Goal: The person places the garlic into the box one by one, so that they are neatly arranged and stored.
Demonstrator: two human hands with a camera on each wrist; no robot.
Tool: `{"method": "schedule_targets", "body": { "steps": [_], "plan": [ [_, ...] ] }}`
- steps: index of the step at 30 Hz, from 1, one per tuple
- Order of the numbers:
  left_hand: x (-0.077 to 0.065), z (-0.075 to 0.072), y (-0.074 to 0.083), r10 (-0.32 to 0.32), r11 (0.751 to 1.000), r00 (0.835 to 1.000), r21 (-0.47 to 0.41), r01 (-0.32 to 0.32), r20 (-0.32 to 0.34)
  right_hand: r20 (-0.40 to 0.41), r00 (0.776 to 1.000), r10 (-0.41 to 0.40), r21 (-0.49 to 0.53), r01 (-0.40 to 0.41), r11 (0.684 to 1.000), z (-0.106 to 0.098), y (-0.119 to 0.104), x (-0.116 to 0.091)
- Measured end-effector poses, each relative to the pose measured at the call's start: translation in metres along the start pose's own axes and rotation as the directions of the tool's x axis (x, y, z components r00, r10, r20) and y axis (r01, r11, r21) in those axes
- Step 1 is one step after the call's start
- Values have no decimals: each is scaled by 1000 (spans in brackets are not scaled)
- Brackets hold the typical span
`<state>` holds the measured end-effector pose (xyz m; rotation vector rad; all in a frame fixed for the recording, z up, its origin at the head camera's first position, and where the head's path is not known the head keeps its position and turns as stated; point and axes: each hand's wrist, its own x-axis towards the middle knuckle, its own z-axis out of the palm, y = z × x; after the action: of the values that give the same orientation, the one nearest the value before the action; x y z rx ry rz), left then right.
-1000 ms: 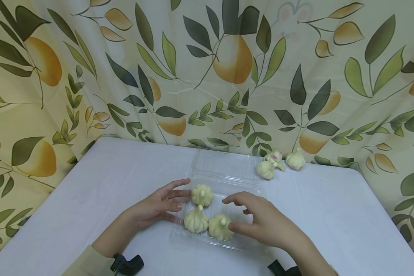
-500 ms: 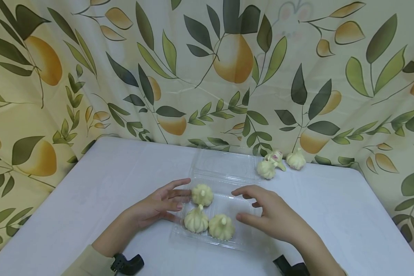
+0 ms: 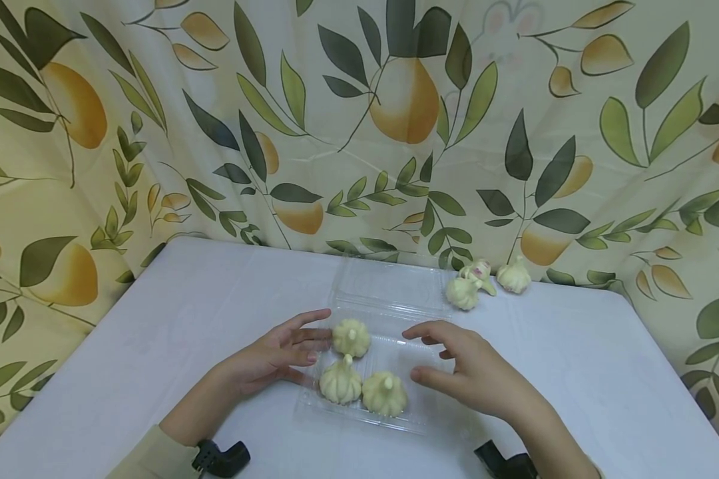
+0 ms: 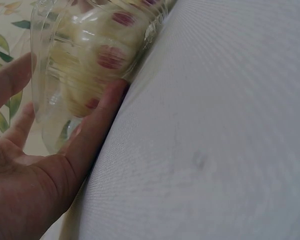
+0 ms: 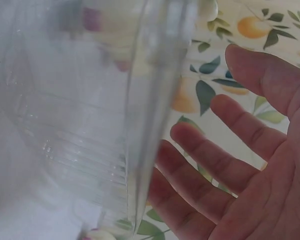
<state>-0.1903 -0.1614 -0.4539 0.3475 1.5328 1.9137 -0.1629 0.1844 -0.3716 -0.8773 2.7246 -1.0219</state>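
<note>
A clear plastic clamshell box (image 3: pixel 416 419) lies with its lid (image 3: pixel 389 283) folded back toward the curtain. Three garlic bulbs sit in its left part: one at the back (image 3: pixel 351 338), one at front left (image 3: pixel 340 382) and one at front centre (image 3: pixel 385 394). My left hand (image 3: pixel 272 359) touches the box's left side with fingers spread; in the left wrist view its fingers lie against the plastic wall (image 4: pixel 50 65). Over the box's right part hovers my right hand (image 3: pixel 470 372), fingers loosely bent and holding nothing. The right wrist view shows that palm beside the box wall (image 5: pixel 145 125).
At the back right of the white-covered table (image 3: pixel 216 286) lie more garlic bulbs, one near the lid (image 3: pixel 462 293), one behind it (image 3: pixel 478 273) and one farther right (image 3: pixel 513 275). A fruit-patterned curtain (image 3: pixel 359 133) hangs along the far edge.
My right hand has moved right and slightly back, away from the front centre garlic bulb, then stayed still. The left hand and the garlic bulbs have kept their places.
</note>
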Motion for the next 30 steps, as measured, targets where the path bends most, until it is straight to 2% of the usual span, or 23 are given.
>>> {"method": "schedule_targets", "body": {
  "steps": [21,30],
  "plan": [
    [0,-2,-1,8,1000,1000,7,-8,8,21,999,-29,-13,29,999,7,-1,0],
    [1,-2,-2,10,1000,1000,11,-10,5,45,999,-14,-16,15,1000,9,-2,1]
  ]
}}
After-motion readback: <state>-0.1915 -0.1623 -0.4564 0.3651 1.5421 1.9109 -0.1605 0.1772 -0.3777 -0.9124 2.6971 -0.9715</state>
